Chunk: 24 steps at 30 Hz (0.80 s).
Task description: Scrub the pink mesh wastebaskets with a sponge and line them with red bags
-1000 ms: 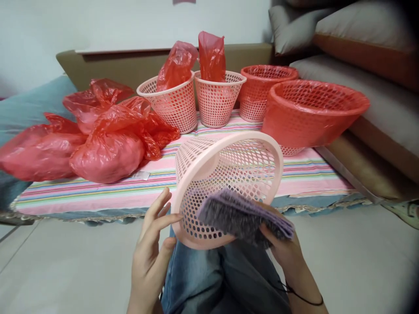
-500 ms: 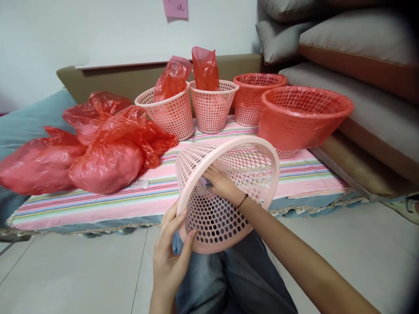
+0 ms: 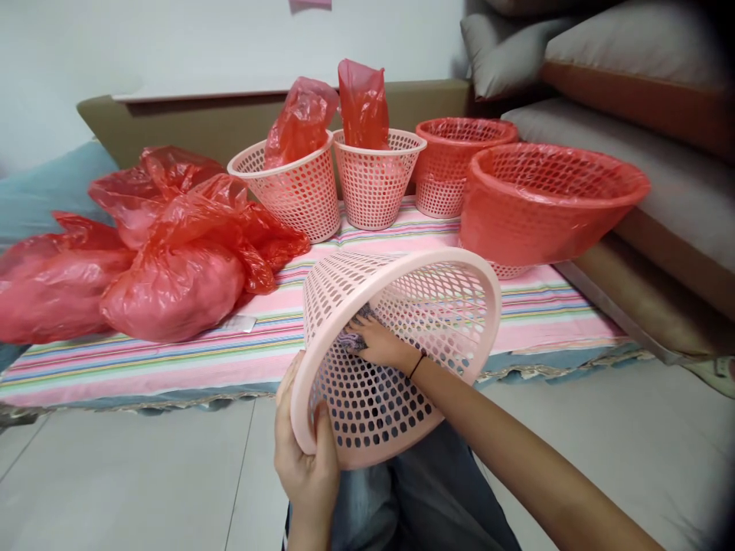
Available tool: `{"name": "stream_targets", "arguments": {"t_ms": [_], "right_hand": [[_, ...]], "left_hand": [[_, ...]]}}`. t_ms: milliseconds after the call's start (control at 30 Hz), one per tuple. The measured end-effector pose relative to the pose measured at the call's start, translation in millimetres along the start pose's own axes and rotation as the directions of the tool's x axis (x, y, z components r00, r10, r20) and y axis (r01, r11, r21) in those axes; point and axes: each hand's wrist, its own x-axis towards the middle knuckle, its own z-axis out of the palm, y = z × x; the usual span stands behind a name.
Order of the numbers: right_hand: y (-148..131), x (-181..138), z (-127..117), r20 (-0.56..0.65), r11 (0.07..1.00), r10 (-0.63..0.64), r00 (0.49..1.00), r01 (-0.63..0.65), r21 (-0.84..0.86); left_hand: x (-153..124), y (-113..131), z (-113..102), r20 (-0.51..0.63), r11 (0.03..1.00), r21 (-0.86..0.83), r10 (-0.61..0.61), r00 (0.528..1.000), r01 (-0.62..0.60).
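A pink perforated plastic basket (image 3: 453, 375) lies tilted over my lap, its wide mouth facing me. My left hand (image 3: 307, 444) grips its rim at the lower left, thumb inside and fingers outside. Deep in the basket, my right hand (image 3: 382, 342) presses a patterned purple-grey cloth (image 3: 351, 339) against the inner wall. Part of the cloth shows beyond the fingertips. A dark band circles the right wrist.
Two pink baskets (image 3: 376, 187) holding red plastic bags stand at the back of the striped cover (image 3: 269, 360). Two more baskets (image 3: 551, 222), lined in red plastic, stand right. Stuffed red bags (image 3: 178, 283) lie left. Grey cushions (image 3: 632, 69) are stacked at the right.
My left hand has closed further around the rim and the basket has turned slightly. The right hand and cloth have shifted a little left along the inner wall. The view has moved slightly.
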Motion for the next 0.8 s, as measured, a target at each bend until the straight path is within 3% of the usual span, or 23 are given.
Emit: {"name": "stream_targets", "arguments": {"t_ms": [200, 367, 567, 667, 800], "right_hand": [[-30, -28, -16, 0.107, 0.995, 0.039, 0.993, -0.048, 0.083], [-74, -97, -35, 0.066, 0.945, 0.012, 0.998, -0.033, 0.326], [-112, -171, -60, -0.018, 0.839, 0.023, 1.0, -0.009, 0.544], [-114, -181, -70, -0.092, 0.822, 0.027, 0.995, 0.031, 0.569], [-107, -163, -82, -0.084, 0.786, 0.119, 0.989, -0.042, 0.617]], "left_hand": [[-3, -1, 0, -0.093, 0.999, 0.053, 0.003, 0.996, 0.002], [-6, -7, 3, -0.174, 0.999, -0.019, 0.037, 0.984, -0.041], [-1, -10, 2, -0.279, 0.994, -0.069, -0.105, 0.954, 0.089], [13, -4, 7, -0.247, 0.989, -0.094, -0.134, 0.96, 0.114], [47, 6, 18, -0.193, 0.986, -0.15, -0.107, 0.975, 0.078]]}}
